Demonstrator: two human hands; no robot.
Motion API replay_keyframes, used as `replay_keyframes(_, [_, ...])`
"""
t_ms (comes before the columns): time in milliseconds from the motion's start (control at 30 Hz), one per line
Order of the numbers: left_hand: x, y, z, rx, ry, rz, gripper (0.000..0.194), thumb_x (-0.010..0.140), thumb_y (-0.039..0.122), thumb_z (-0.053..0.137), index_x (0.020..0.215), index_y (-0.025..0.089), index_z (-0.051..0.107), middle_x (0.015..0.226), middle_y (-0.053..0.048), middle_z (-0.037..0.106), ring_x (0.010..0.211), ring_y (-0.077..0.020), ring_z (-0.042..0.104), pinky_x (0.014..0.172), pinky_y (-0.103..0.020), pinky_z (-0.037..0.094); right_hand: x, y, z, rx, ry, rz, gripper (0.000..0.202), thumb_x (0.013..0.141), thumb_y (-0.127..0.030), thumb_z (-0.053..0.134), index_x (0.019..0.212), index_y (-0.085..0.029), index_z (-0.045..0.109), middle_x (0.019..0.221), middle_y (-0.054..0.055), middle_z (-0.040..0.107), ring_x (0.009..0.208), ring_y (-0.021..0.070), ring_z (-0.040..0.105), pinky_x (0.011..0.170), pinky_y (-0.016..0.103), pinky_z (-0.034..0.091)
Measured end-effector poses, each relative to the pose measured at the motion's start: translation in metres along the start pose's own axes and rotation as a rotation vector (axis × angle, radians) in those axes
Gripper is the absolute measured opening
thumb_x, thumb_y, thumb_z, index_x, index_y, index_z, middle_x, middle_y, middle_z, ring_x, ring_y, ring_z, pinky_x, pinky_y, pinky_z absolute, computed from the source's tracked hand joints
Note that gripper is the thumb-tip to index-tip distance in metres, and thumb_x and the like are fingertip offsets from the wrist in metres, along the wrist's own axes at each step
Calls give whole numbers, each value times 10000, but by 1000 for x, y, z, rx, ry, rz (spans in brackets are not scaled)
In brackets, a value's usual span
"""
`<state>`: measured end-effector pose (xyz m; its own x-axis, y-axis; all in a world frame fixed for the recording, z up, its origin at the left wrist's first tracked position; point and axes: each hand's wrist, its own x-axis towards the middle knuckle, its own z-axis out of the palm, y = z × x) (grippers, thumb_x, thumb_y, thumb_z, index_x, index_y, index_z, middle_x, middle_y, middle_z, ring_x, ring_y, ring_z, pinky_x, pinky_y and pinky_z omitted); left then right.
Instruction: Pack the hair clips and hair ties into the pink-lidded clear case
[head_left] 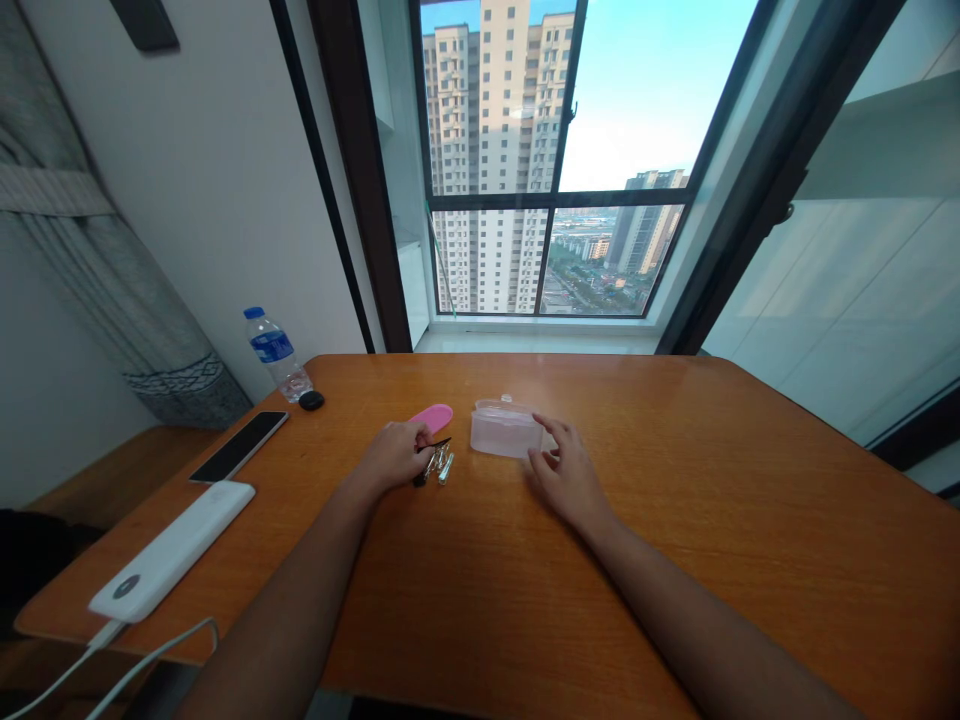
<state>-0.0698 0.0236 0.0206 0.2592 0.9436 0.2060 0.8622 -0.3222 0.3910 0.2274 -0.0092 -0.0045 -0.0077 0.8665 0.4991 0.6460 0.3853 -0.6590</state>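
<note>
A pile of small shiny metal pieces, which look like clips (444, 466), lies on the table with some dark pieces among them. My left hand (396, 455) is over the left side of this pile, its fingers curled together at the pieces; what is between the fingertips is partly hidden. Just behind it lies a pink oval thing (433, 417), partly covered by the hand. A clear plastic box (504, 432) stands to the right with its lid side at the back. My right hand (566, 475) is at the box's right end, thumb and fingers apart, fingertips beside or touching it.
On the left of the wooden table (750, 520) lie a white power bank (176, 550) with a cable (67, 672), a phone (240, 446) and a small black round thing (311, 400). A water bottle (277, 355) stands at the back left. A window is beyond the far edge.
</note>
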Motion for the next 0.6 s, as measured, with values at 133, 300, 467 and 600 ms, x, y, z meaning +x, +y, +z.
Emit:
replay_keyframes(133, [2, -5, -5, -14, 51, 33, 184, 865, 285, 578, 958, 204, 714, 929, -73, 718, 822, -203, 623, 714, -280, 397, 0, 0, -1, -20, 13, 7, 529, 853, -236, 543, 1379, -274, 503, 1271, 101, 502, 1187, 273, 527, 1036, 488, 460])
replay_keyframes(300, [3, -13, -10, -29, 30, 79, 235, 912, 263, 492, 997, 195, 701, 986, -94, 691, 882, -213, 614, 761, -292, 407, 0, 0, -1, -25, 25, -3, 534, 860, -246, 541, 1392, -245, 499, 1291, 111, 497, 1210, 274, 517, 1038, 479, 463])
replay_keyframes(467, [1, -21, -12, -93, -16, -55, 214, 903, 185, 390, 965, 176, 595, 879, -66, 658, 769, -189, 580, 682, -282, 385, 0, -1, -1, -15, 34, 2, 540, 855, -246, 549, 1393, -237, 494, 1300, 117, 491, 1209, 279, 520, 1038, 485, 465])
replay_keyframes(600, [-2, -24, -15, -188, -112, -50, 148, 762, 164, 516, 904, 188, 550, 793, -8, 606, 694, -160, 526, 606, -254, 352, 0, -2, -2, -2, 49, 14, 538, 861, -247, 545, 1396, -239, 487, 1307, 116, 483, 1199, 277, 527, 1036, 484, 470])
